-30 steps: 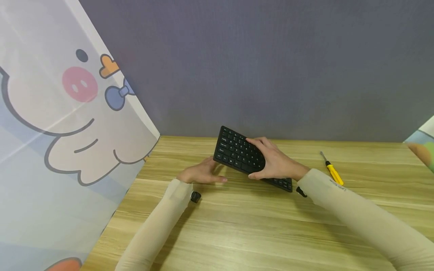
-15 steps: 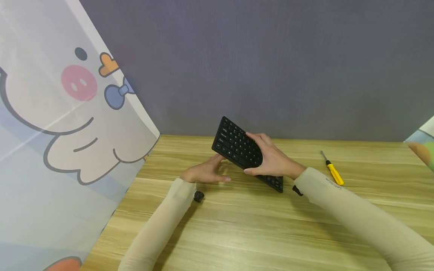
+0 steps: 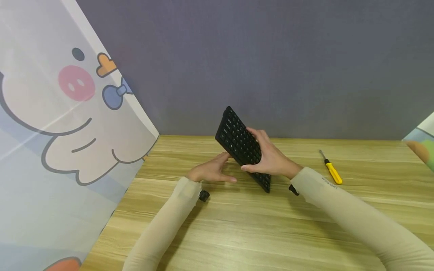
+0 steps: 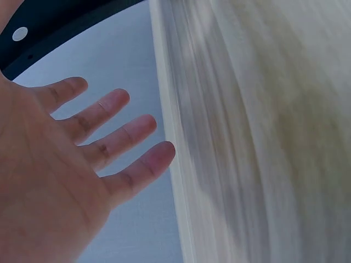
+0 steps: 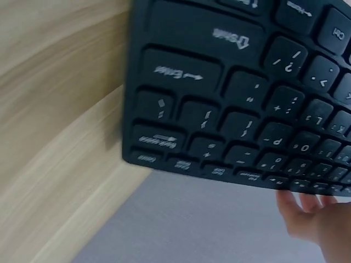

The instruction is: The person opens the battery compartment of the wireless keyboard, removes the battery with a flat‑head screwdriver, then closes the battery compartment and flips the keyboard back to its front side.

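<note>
A partitioned work spot is shown, though whether office, home or workshop cannot be told: the wood-grain table is backed by a plain grey panel and flanked on its left by a pale sheet printed with a cartoon animal (pink-snouted), on its right by another printed surface; a keyboard is held over the table, and a screwdriver laid on it

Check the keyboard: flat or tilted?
Tilted. In the head view, the keyboard slants in the right hand, left end raised above the table; cannot tell whether its low end touches.
</note>
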### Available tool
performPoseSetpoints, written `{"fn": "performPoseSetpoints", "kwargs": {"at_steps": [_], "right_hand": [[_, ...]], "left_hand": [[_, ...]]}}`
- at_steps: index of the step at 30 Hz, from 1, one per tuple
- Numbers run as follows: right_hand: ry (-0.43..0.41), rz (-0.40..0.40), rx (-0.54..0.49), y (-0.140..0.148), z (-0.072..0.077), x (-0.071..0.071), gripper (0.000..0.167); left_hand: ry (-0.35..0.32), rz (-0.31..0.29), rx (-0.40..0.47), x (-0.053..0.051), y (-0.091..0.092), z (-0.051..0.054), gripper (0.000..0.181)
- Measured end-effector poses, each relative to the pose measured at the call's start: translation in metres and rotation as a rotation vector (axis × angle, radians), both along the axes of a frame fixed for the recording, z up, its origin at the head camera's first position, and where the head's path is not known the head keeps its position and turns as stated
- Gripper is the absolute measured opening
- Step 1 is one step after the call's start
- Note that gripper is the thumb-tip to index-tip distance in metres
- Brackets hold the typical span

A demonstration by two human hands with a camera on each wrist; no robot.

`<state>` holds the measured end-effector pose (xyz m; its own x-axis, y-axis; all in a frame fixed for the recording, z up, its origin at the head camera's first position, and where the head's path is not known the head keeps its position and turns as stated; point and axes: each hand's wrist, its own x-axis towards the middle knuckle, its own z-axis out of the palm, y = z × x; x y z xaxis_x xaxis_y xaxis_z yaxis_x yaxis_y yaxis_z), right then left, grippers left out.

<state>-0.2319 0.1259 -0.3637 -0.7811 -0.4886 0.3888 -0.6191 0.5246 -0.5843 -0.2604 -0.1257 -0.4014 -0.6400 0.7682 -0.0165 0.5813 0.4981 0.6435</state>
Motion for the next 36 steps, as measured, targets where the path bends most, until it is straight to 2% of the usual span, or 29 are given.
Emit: {"fn": "performPoseSetpoints", "kwargs": {"at_steps": [5, 7, 13, 19, 22, 29, 36], "right_hand": [[0.009, 0.043, -0.099, 0.003, -0.002, 0.000, 0.112], [0.017, 0.062, -0.126, 0.005, -0.004, 0.000, 0.111], [0.024, 0.082, -0.180, 0.014, -0.005, 0.005, 0.107], [0.044, 0.118, -0.239, 0.015, 0.014, 0.023, 0.098], [0.061, 0.125, -0.260, 0.016, 0.017, 0.026, 0.094], [0.071, 0.138, -0.310, 0.020, 0.013, 0.027, 0.093], [0.105, 0.168, -0.395, 0.026, 0.005, 0.026, 0.103]], "left_hand": [[-0.031, 0.076, -0.071, 0.004, 0.003, 0.003, 0.100], [-0.030, 0.083, -0.079, 0.005, 0.005, 0.004, 0.101], [-0.046, 0.050, -0.063, 0.005, 0.018, 0.004, 0.101], [-0.039, 0.027, -0.062, 0.005, 0.035, 0.004, 0.102], [-0.021, 0.017, -0.060, 0.004, 0.043, 0.003, 0.105], [-0.001, 0.003, -0.058, 0.007, 0.061, -0.001, 0.117], [0.028, -0.001, -0.068, 0.011, 0.078, -0.007, 0.124]]}}
